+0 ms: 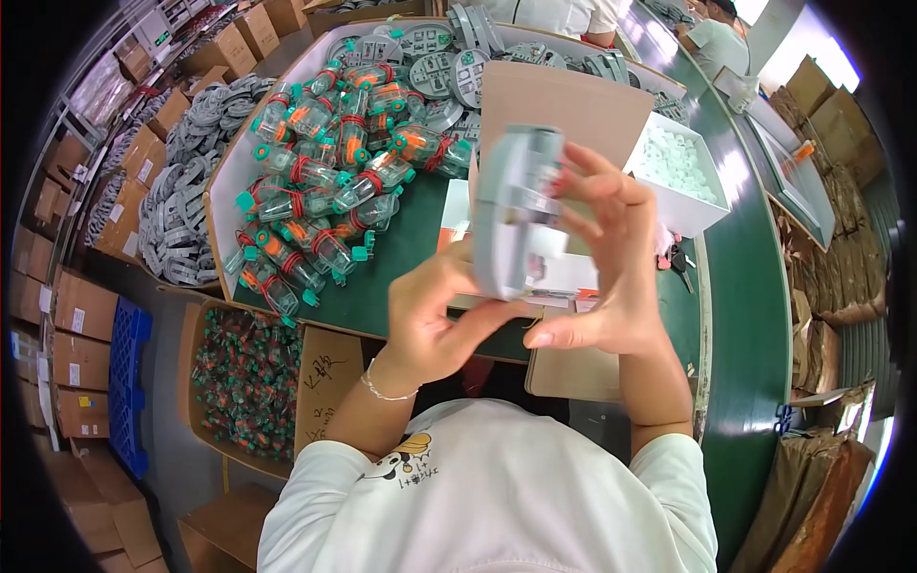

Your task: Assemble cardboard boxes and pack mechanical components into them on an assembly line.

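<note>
The white shirt [497, 497] fills the lower edge, and just above it both hands hold a grey part [514, 215] up over the green table [401, 258]. The left hand [435, 320] is clasped under the part's lower edge, thumb beneath it; the right hand [611, 258] wraps it from the far side, fingers [597, 177] spread over its face. This looks like a fitting or checking step, and the next move seems to call for a firm grip below while the right fingers press or turn something on the part. Behind the part stands a cardboard flap [573, 105], and right of it a white box [683, 181] of small white pieces. Left of the part lies a heap of clear vials [325, 181] with orange and teal fittings, and beyond them grey discs [439, 67]. Below the table's left corner sits an open carton [244, 377] of more vials. Nothing blocks the hands, though the flap stands close behind them.
</note>
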Available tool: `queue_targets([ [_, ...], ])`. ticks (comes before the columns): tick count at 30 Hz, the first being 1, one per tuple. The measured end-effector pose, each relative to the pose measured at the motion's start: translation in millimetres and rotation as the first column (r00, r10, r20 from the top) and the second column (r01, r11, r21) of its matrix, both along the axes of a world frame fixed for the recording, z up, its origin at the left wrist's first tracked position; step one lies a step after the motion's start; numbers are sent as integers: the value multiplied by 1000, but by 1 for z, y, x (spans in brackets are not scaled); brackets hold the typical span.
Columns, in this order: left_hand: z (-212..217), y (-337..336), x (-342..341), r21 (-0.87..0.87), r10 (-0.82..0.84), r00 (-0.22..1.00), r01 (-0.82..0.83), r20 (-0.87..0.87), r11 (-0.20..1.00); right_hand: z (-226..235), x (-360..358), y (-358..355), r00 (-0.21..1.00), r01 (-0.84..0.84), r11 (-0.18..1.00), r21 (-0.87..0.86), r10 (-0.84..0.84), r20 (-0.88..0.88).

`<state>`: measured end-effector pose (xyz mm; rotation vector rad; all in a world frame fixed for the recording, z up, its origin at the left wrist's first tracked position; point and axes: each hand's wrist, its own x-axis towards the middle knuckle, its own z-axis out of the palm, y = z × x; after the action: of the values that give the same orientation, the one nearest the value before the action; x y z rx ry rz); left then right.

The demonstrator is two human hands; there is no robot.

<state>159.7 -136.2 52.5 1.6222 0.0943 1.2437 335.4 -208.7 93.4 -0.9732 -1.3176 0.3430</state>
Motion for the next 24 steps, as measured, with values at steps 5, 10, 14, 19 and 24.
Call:
queue_targets([
  [5,27,16,6,454,182,978,-117,-102,884,-22,5,7,965,-129,990,-60,111,-239],
  [10,15,101,18,349,476,844,-380,-249,856,-32,33,13,964,261,887,-381,-219,152],
  [14,-18,164,58,777,700,560,-150,-443,611,-45,29,24,865,388,796,-464,-141,481],
  [19,-49,189,84,914,808,445,66,-387,401,-70,30,32,813,350,811,-469,-14,583],
  [24,-36,192,76,959,833,485,43,-266,281,-71,30,36,814,328,786,-524,47,579],
])
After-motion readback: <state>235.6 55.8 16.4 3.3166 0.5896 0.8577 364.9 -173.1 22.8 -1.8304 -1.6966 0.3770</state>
